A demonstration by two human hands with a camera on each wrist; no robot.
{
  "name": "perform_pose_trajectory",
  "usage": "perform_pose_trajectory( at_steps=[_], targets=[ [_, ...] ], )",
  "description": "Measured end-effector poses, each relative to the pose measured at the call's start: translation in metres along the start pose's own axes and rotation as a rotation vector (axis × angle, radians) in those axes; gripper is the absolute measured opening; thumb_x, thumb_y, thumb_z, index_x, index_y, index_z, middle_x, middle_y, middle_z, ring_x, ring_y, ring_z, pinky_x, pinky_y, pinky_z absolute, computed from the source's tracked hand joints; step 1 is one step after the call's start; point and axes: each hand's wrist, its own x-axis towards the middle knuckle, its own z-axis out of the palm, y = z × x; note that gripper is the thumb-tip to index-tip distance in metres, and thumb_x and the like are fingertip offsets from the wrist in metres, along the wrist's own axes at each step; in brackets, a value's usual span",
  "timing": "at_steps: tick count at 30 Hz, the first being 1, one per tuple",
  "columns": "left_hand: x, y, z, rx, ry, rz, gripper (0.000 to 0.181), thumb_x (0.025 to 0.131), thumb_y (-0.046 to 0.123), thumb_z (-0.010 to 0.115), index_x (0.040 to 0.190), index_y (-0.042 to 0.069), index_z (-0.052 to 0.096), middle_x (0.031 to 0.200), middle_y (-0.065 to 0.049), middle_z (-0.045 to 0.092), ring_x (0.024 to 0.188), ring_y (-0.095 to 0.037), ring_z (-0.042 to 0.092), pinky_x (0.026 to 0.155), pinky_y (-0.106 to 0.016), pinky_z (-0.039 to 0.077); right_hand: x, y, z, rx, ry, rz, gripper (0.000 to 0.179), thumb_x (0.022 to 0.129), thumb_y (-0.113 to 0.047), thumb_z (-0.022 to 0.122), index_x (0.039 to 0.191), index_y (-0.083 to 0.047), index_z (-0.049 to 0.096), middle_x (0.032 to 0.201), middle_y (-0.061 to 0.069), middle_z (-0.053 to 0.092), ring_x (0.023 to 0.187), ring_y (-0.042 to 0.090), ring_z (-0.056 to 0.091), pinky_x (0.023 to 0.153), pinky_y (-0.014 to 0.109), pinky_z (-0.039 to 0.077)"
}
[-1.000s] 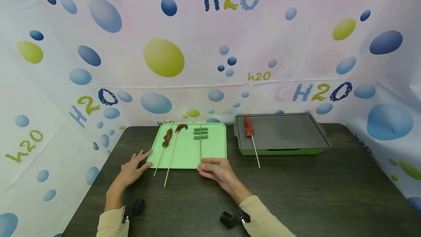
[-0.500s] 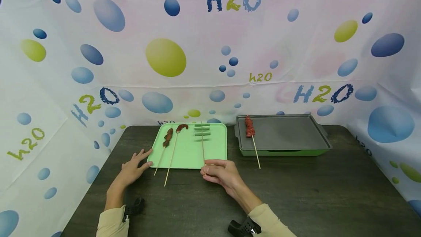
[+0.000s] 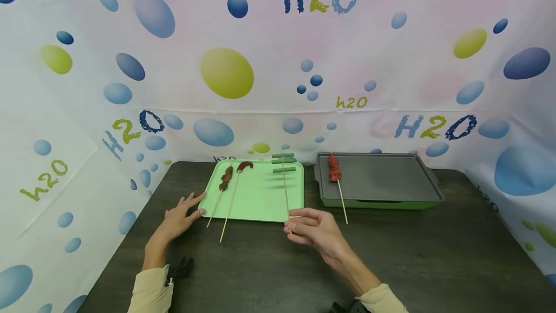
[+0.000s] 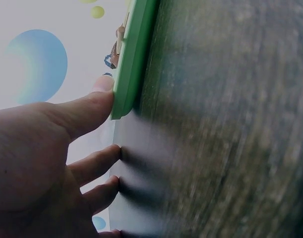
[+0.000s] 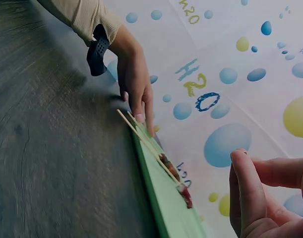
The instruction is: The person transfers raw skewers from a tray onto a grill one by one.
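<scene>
My right hand [image 3: 319, 235] pinches the lower end of a thin wooden skewer that bears several short green vegetable pieces [image 3: 284, 170]. The skewer is raised over the right side of a light green tray [image 3: 260, 206], its shadow falling on the tray below. At the tray's front left corner my left hand [image 3: 178, 221] rests with spread fingers, thumb touching the rim, as the left wrist view also shows. On the tray lie a brown meat skewer [image 3: 226, 178] and a skewer with a curled dark red piece [image 3: 245, 164], both sticks reaching past the front edge.
Right of the tray stands a grey griddle pan [image 3: 391, 177] with a green base. A red meat skewer [image 3: 334, 168] lies on its left side, stick over the front edge. A printed cloth backdrop [image 3: 278, 62] rises behind the dark wooden table [image 3: 260, 274].
My right hand has lifted the green vegetable skewer off the tray and moved it rightward. My left hand has stayed at the tray's corner, while the head view has shifted slightly.
</scene>
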Motion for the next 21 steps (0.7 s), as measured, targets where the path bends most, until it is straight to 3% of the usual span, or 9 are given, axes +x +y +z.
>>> perform_pose_trajectory(
  at_steps=[13,21],
  targets=[
    [0.001,0.003,-0.001,0.003,-0.001,0.006,0.063,0.107,0.033,0.057,0.158,0.004,0.037,0.16,-0.037,0.021,0.145,-0.065,0.01,0.098,-0.09,0.004,-0.03,-0.028,-0.039,-0.07,-0.04,-0.054,0.049,0.095,0.001,0.071,0.137,0.015,0.05,0.11,0.015,0.073,0.1,0.024,0.075,0.09,0.038,0.058],
    [0.002,0.0,0.002,-0.001,0.002,0.013,0.062,0.106,0.033,0.057,0.158,0.004,0.038,0.16,-0.037,0.021,0.145,-0.065,0.01,0.098,-0.091,0.003,-0.038,-0.038,-0.069,-0.1,-0.079,-0.06,0.042,0.097,0.0,0.069,0.134,0.011,0.053,0.11,0.012,0.074,0.102,0.024,0.074,0.092,0.039,0.057]
  ],
)
